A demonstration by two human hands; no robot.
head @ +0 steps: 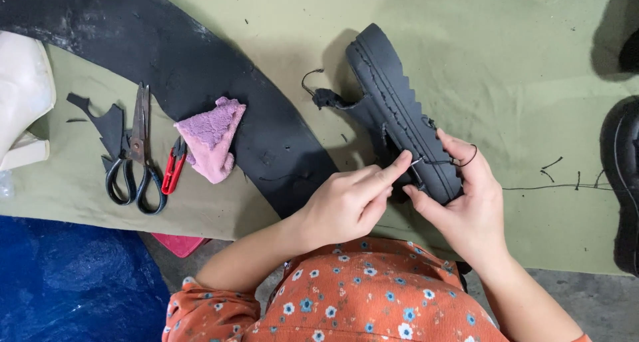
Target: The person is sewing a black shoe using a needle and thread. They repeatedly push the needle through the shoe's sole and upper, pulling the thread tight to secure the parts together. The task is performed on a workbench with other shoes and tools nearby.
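Note:
A black chunky-soled sandal [393, 109] stands on its side over the olive cloth, sole ridges facing right. My right hand [469, 205] grips the sandal's near end, a loop of black thread over its fingers. My left hand [349, 202] pinches a thin needle [416, 161] at the sole's edge, forefinger stretched along the sandal. Black thread runs from the needle to the loop by my right hand.
Large black-handled scissors [136, 159], small red snips [174, 169] and a pink fuzzy cloth [213, 139] lie at left beside a curved black rubber sheet [200, 69]. A white boot [23, 95] is far left. Other black shoes [622, 175] sit at right. Blue tarp [66, 282] lies lower left.

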